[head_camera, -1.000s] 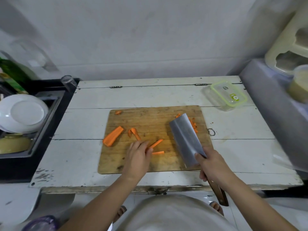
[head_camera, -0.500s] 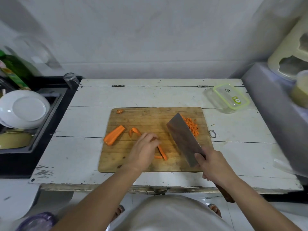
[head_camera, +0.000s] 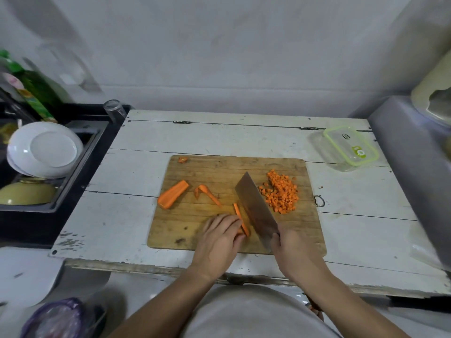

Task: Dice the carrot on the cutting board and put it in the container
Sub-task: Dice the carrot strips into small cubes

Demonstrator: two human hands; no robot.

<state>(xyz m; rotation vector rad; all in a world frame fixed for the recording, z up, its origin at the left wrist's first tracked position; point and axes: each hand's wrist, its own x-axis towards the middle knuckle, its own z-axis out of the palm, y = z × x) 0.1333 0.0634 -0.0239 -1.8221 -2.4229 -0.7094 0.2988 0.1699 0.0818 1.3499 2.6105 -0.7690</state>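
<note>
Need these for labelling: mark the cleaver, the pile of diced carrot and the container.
cleaver [head_camera: 256,208]: head view, middle of the flat blade.
pile of diced carrot [head_camera: 280,191]: head view, centre of the heap.
container [head_camera: 351,148]: head view, clear lid inside the green rim.

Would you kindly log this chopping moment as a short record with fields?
left hand: holds carrot strips on the cutting board
right hand: grips cleaver, blade beside the strips
diced carrot: piled at board's right
uncut pieces: carrot chunk, thin slivers
container: far right of table, no carrot seen inside
</note>
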